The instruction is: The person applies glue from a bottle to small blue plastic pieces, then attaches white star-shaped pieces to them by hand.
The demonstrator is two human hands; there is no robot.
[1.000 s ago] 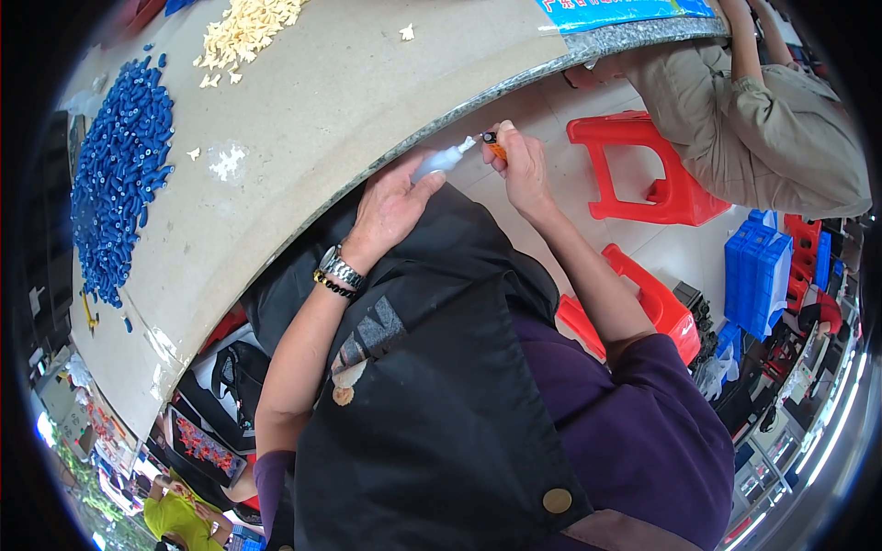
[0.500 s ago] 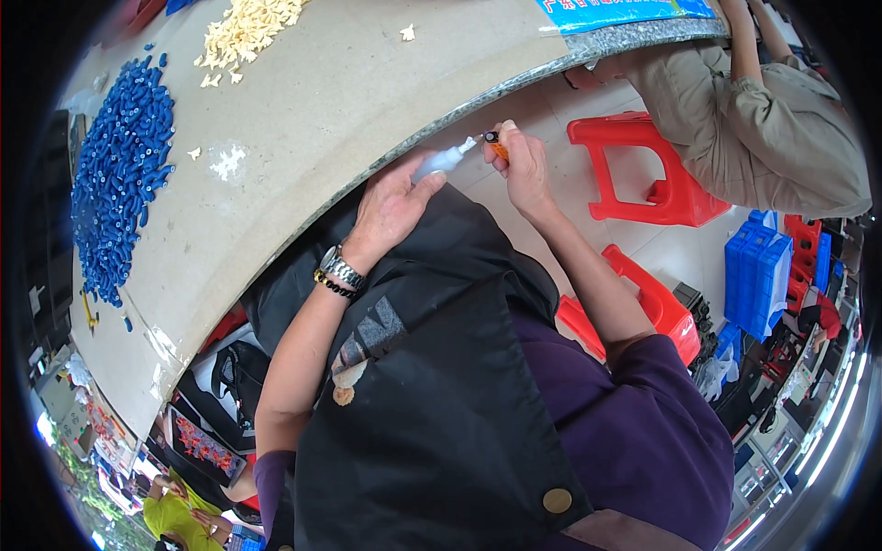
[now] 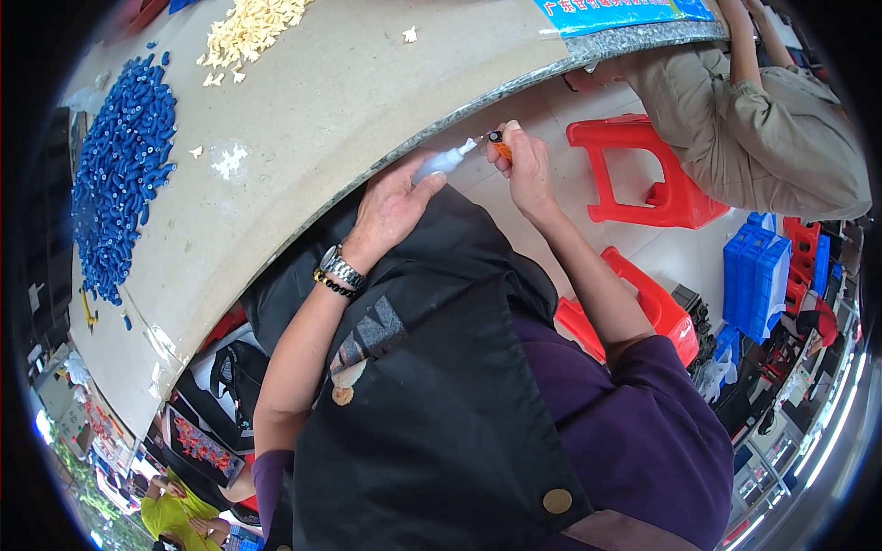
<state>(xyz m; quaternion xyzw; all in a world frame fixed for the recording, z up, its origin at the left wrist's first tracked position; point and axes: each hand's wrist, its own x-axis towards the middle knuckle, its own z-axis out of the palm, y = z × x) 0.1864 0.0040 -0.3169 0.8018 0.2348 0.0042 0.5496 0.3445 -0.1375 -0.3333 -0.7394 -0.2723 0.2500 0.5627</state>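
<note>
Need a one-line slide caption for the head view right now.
Left hand holds a clear tube while right hand pinches a small orange piece at its tip, below the table edge.

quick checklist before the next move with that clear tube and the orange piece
1. Left hand holds the clear tube: ok.
2. Right hand pinches the orange piece: ok.
3. Tube tip meets the orange piece: cannot tell, too small.
4. Work is over the table: not ok, it is past the edge, over the lap.
5. Blue parts within reach: cannot tell.
</note>
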